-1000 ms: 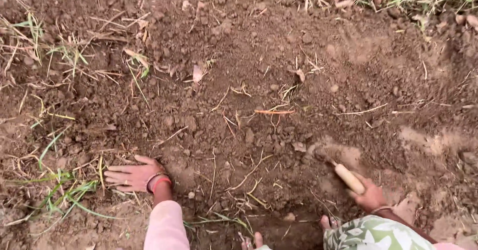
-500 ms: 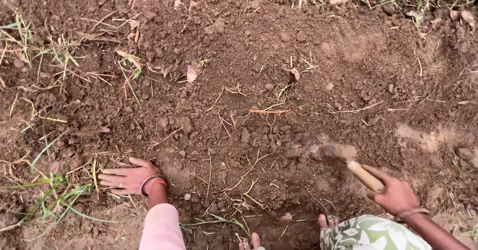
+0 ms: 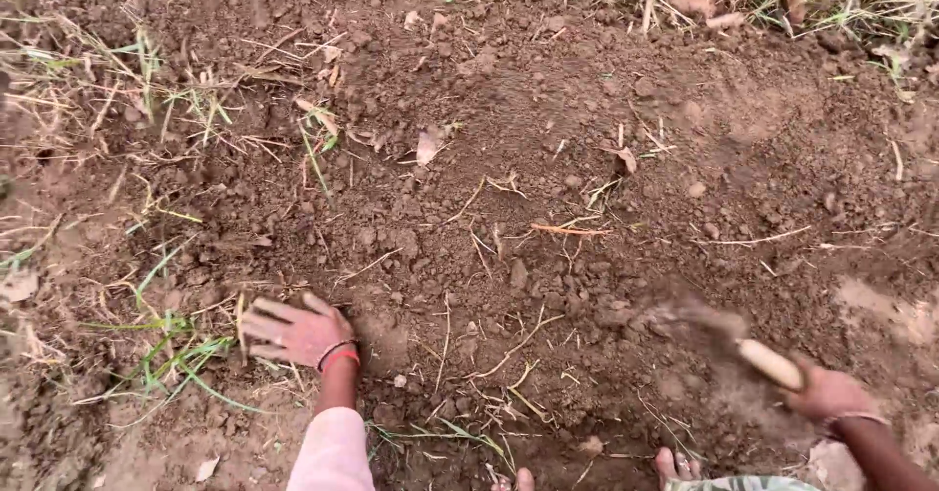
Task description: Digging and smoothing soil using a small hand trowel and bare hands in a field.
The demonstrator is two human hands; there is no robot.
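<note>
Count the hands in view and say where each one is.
2. The left hand lies spread flat on the brown soil at lower left; the right hand grips a pale wooden-handled digging tool at lower right.

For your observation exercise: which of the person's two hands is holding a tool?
The right hand, gripping a pale wooden-handled digging tool over the soil. The left hand, wearing wrist bangles, lies flat and empty.

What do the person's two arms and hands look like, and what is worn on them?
The left hand is bare, with a dark bangle and a red bangle at the wrist and a pale pink sleeve on the forearm. The right hand is bare too, with one thin light bangle at the wrist; no sleeve shows there.
</note>
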